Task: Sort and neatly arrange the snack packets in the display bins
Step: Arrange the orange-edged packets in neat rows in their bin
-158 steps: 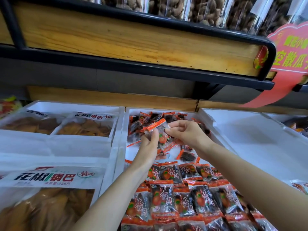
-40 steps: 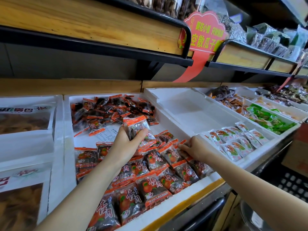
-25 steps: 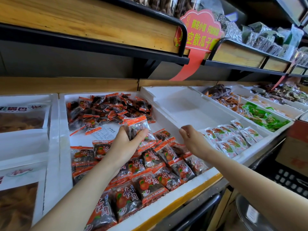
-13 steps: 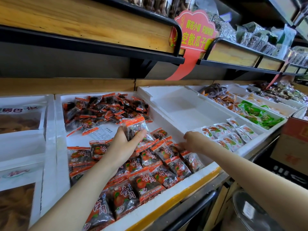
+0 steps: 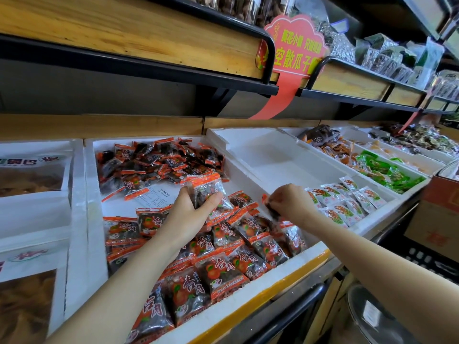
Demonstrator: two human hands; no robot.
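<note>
A white foam bin (image 5: 92,194) holds orange-edged snack packets with dark fruit inside. Neat overlapping rows of packets (image 5: 223,264) fill its near half; a loose pile (image 5: 159,162) lies at the back, with a paper sheet (image 5: 154,198) showing between. My left hand (image 5: 188,214) grips a small stack of packets (image 5: 207,192) upright above the rows. My right hand (image 5: 289,201) pinches one packet (image 5: 270,208) lifted at the right end of the rows, beside the bin's right wall.
The foam bin (image 5: 260,155) to the right has white packets (image 5: 345,202) at its near end. Further right are bins of brown and green packets (image 5: 387,172). Large snack bags (image 5: 32,170) lie left. A black-framed wooden shelf (image 5: 149,53) and a red sign (image 5: 295,45) hang overhead.
My right hand has lifted a packet from the right end of the rows, where it was pressing down half a second ago. My left hand keeps holding its stack in place.
</note>
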